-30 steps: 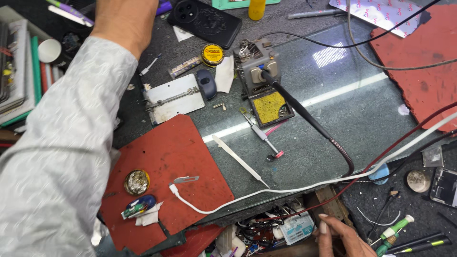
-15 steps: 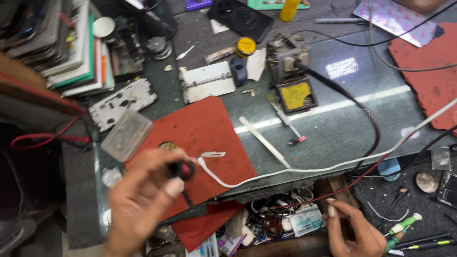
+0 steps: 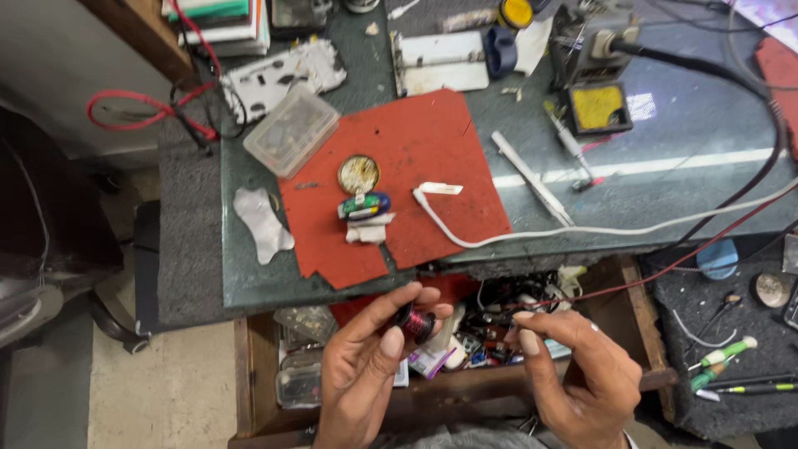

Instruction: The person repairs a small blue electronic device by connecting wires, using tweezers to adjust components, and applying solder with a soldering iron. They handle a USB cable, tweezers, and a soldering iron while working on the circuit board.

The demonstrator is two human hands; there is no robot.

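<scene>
Head view: we pinch a small dark spool of reddish wire (image 3: 414,321) between the thumb and fingers of our left hand (image 3: 366,374), over the open drawer (image 3: 465,391). At three o'clock from it our right hand (image 3: 578,374) hovers half curled, grasping nothing we can see. At twelve o'clock lies the red mat (image 3: 416,150) with a white cable (image 3: 582,229).

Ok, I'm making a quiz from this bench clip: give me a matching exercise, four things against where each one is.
Things:
1. small spool
2. clear plastic box
3. round tin
4. white cable

Places:
A. on the red mat
B. between the left hand fingers
C. trailing off the mat to the right
D. on the glass top, left of the mat

Pairs: 1-B, 2-D, 3-A, 4-C
</scene>
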